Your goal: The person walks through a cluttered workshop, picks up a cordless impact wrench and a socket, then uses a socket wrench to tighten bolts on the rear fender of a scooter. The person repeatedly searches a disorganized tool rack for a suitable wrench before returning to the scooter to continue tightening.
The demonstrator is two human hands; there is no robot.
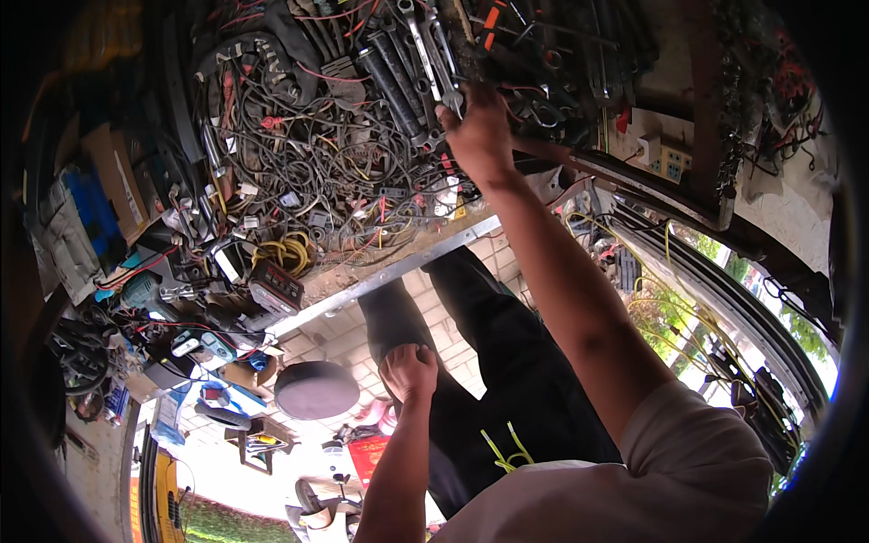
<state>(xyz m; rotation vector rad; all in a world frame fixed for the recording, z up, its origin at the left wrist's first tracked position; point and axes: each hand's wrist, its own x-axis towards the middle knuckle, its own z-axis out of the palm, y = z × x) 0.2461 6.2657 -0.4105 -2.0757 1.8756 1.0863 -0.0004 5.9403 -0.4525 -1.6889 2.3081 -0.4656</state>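
Where the grip (480, 136) curls, wrenches (422, 50) lie.

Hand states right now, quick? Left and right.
Left hand: loosely closed, resting on the black trouser leg, nothing visible in it.
Right hand: at the lower ends of silver wrenches; grip can't be told.

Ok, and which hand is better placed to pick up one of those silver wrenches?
Probably your right. The right hand is reaching out, at the lower ends of the silver wrenches. The left hand is down over the dark trousers, away from them.
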